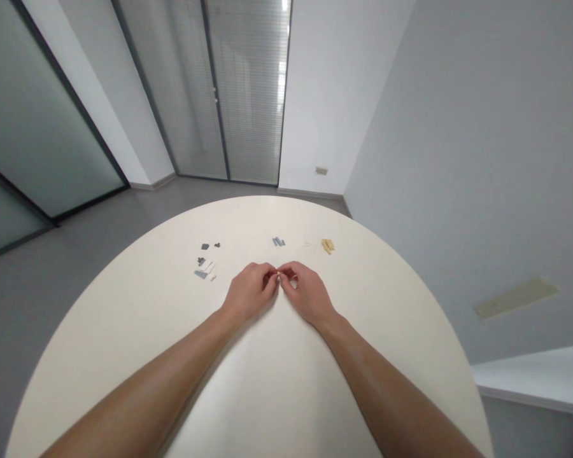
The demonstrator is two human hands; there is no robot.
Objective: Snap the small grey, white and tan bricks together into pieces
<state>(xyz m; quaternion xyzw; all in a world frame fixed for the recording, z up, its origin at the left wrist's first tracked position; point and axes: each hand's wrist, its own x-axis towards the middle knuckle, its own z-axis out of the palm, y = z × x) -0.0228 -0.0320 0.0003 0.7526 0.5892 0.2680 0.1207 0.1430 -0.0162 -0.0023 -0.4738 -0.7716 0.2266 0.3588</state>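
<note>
My left hand and my right hand meet over the middle of the round white table. Thumbs and fingertips of both are pinched together around a tiny pale piece, mostly covered by the fingers. What kind of piece it is stays too small to tell. Just beyond the hands lie several small grey-blue strips. To their right are a thin white piece and a little pile of tan flat pieces.
Left of my hands lie small dark grey pieces, a grey flat piece and white pieces. The table's curved far edge faces a glass partition with blinds. A grey wall stands to the right.
</note>
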